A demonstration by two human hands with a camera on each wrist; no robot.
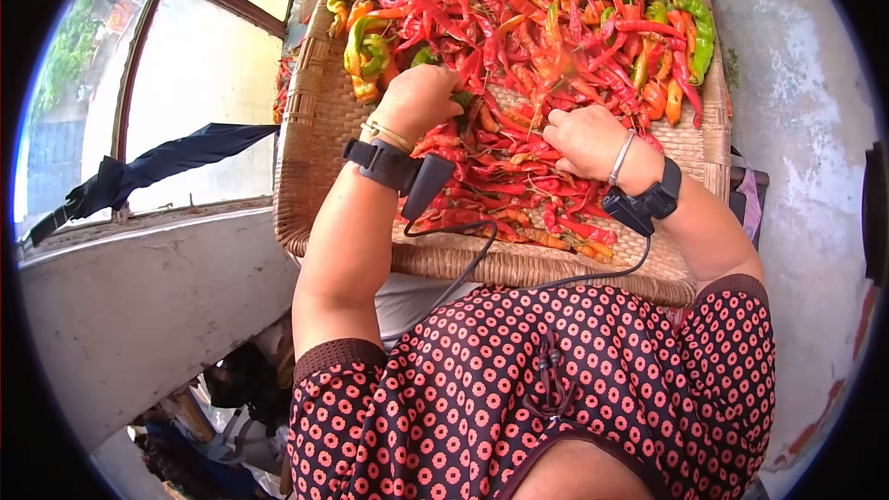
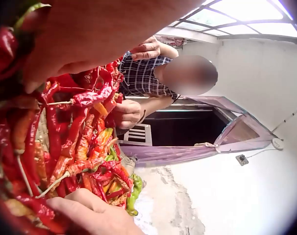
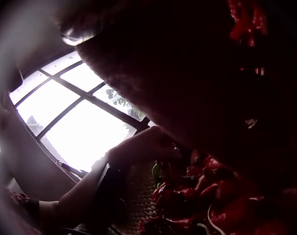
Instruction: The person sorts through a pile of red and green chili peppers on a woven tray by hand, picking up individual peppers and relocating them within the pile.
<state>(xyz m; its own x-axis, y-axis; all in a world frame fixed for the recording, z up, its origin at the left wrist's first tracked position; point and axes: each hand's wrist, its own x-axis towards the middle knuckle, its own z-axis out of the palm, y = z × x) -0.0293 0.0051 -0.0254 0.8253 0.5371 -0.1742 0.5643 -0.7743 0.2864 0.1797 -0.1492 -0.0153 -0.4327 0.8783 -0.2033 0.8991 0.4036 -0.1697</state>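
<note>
Peppers (image 1: 491,189) heaped in basket (image 1: 530,268), likely walled to stop spills. My left hand (image 1: 419,106) and right hand (image 1: 590,143) down at pile, apart, probably so each works own patch. Fingers half-hidden: cannot tell if either pinches.

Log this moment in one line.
left hand: at red chili peppers in wicker basket, grip unclear | right hand: at red chili peppers, grip unclear | second person: across wicker basket
</note>
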